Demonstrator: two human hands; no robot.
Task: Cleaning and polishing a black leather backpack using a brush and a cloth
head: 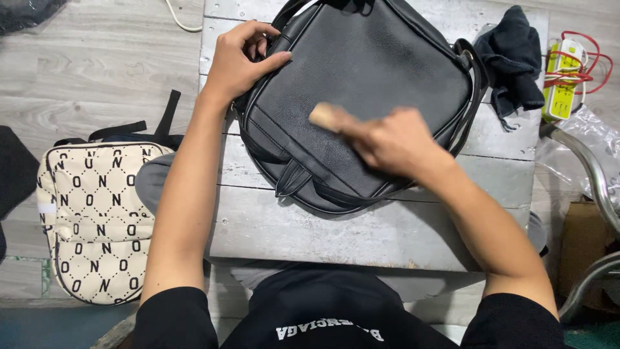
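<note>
Seen from above: a grey, weathered wooden counter standing on a pale plank floor.

Lying flat across the counter's far half, reaching its far edge: a black leather backpack, front panel up, straps trailing past the right side.

Standing on the floor just off the counter's left edge: a cream patterned backpack with black trim and black straps.

Bunched at the counter's far right corner, touching the black bag's strap: a dark cloth.

Beyond the right edge: a yellow-green power strip wound in red cord, crumpled clear plastic and curved metal tubing.

At the bag's near-left upper corner, close to the counter's left edge: the left hand, fingers curled and closed on the bag's edge, thumb lying flat along the leather.

Over the bag's centre-right: the right hand, blurred with motion, fingers wrapped shut around a small tan wooden-looking tool whose blunt end pokes out to the left and rests against the leather.

Exact kind of tool: impossible to tell through the blur.
</note>
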